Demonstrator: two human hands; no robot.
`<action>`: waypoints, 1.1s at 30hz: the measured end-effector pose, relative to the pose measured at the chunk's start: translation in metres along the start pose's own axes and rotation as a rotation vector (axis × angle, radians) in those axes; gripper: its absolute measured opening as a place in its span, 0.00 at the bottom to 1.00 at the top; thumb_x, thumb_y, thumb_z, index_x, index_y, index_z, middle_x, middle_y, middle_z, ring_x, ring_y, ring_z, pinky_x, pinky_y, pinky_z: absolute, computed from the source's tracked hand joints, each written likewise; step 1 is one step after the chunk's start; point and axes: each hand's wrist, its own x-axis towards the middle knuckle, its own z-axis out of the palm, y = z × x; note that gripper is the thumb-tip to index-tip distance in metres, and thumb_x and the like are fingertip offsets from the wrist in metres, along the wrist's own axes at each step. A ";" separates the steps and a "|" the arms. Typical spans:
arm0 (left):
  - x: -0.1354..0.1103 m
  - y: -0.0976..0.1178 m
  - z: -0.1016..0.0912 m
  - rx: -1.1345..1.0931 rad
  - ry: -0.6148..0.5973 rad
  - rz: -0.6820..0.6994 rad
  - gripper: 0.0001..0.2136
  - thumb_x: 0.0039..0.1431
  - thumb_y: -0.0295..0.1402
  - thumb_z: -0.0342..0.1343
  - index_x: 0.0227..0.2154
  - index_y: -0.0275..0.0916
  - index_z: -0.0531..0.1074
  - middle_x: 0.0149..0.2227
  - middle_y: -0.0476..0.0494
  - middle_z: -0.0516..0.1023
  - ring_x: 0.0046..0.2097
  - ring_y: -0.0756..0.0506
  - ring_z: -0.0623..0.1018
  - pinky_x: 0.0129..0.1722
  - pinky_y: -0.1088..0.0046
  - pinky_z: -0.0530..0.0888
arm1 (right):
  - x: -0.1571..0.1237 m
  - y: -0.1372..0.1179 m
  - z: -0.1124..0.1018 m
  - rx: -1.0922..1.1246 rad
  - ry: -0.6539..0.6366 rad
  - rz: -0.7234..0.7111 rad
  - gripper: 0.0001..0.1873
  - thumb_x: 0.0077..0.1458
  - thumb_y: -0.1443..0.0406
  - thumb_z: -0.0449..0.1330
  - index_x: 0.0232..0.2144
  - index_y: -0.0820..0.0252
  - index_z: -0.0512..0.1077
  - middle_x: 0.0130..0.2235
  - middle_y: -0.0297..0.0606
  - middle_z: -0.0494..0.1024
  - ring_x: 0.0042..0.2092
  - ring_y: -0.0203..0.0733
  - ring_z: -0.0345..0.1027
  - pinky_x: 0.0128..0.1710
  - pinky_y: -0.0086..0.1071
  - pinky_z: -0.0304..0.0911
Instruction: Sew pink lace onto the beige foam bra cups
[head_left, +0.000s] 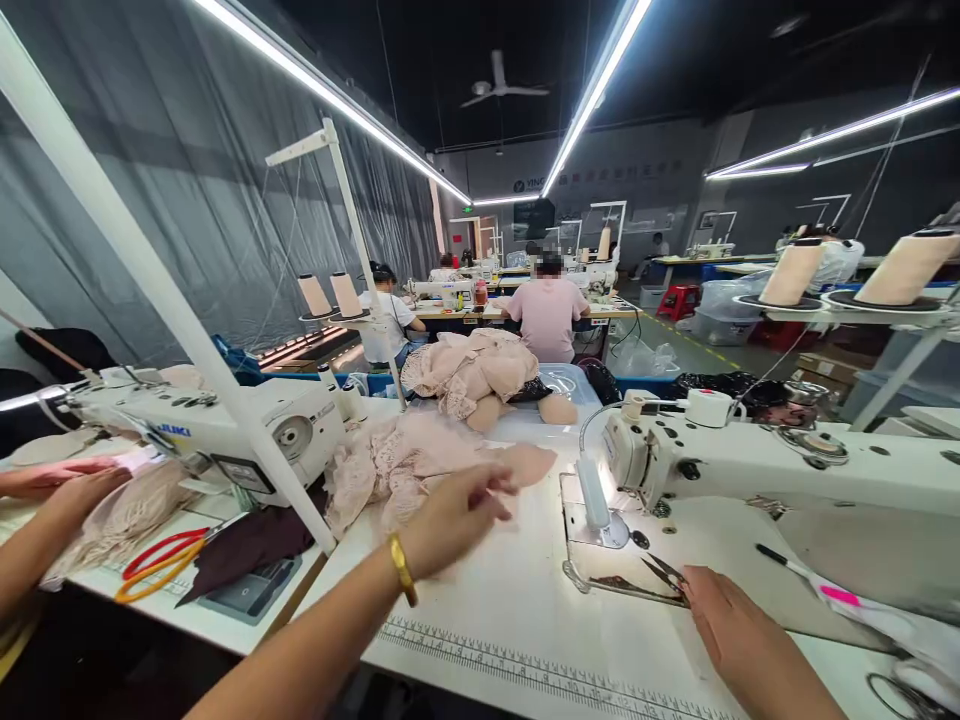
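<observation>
My left hand (459,515), with a gold bracelet on the wrist, reaches over the white sewing table (517,610) toward a heap of pink lace pieces (397,465). Its fingers are loosely apart, slightly blurred, and hold nothing. My right hand (724,615) lies flat on the table at the lower right. Its fingertips are right beside black thread snips (664,572), which rest on the lit needle plate. Behind it stands my white sewing machine (750,455), with its lamp shining on the plate.
A second pile of pink garments (472,372) lies on a clear bin behind. At the left, another person's hands (64,495) work fabric at a JUKI machine (225,425), next to red and yellow rings (157,565). Thread cones (791,272) stand at the right. Other workers sit further back.
</observation>
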 end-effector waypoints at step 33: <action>-0.048 -0.027 0.076 0.682 -0.259 -0.096 0.16 0.61 0.42 0.65 0.45 0.35 0.77 0.46 0.35 0.80 0.48 0.33 0.78 0.50 0.54 0.74 | 0.016 -0.064 -0.016 0.158 0.111 -0.243 0.14 0.72 0.57 0.55 0.53 0.53 0.72 0.47 0.44 0.82 0.46 0.50 0.77 0.44 0.42 0.73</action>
